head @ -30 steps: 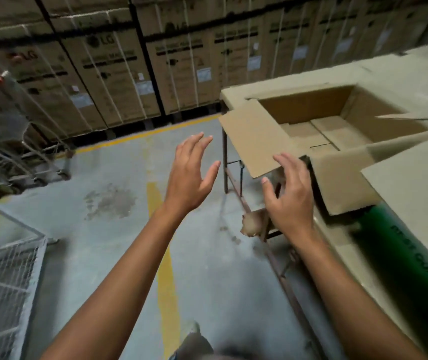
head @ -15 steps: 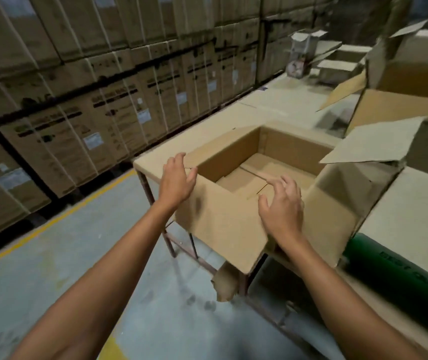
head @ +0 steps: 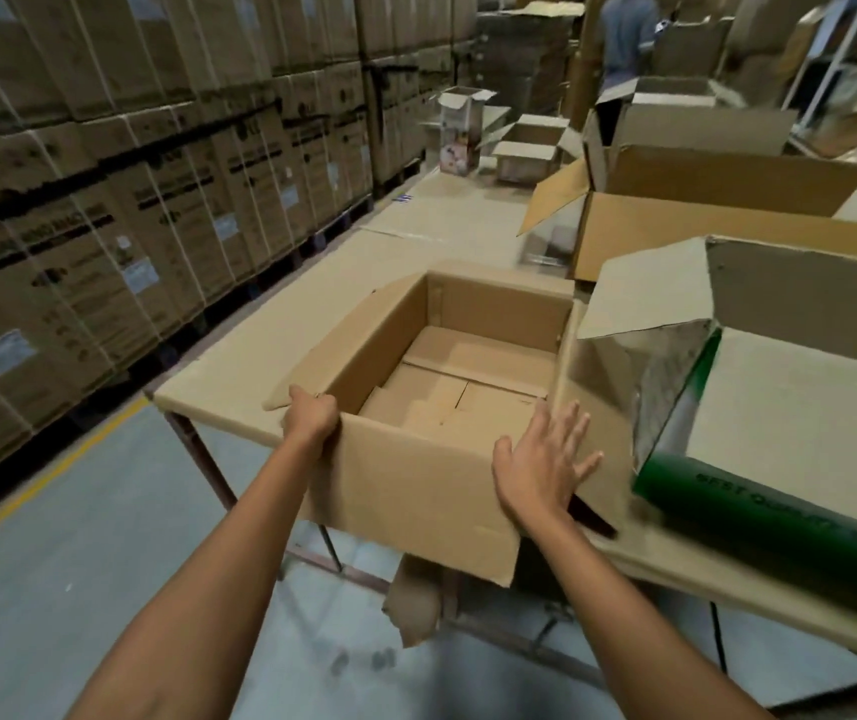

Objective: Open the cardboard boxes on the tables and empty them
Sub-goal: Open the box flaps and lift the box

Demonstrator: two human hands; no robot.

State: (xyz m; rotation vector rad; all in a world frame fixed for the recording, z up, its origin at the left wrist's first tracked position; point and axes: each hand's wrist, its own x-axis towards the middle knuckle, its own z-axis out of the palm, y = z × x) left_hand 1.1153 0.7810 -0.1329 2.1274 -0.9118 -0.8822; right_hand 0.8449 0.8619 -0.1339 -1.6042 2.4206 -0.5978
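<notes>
"Well, where was our cardboard box [head: 499, 309]?"

"At the desk's [head: 239, 356] near edge, flaps open. Our left hand [head: 310, 415] gripped its near-left corner, fingers curled; our right hand [head: 540, 465] lay at its near-right corner, fingers spread wide."

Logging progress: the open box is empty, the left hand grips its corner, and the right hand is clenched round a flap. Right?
Not quite: the head view shows the right hand open, fingers spread, by the flap. The box is empty and the left hand grips its corner.
</notes>
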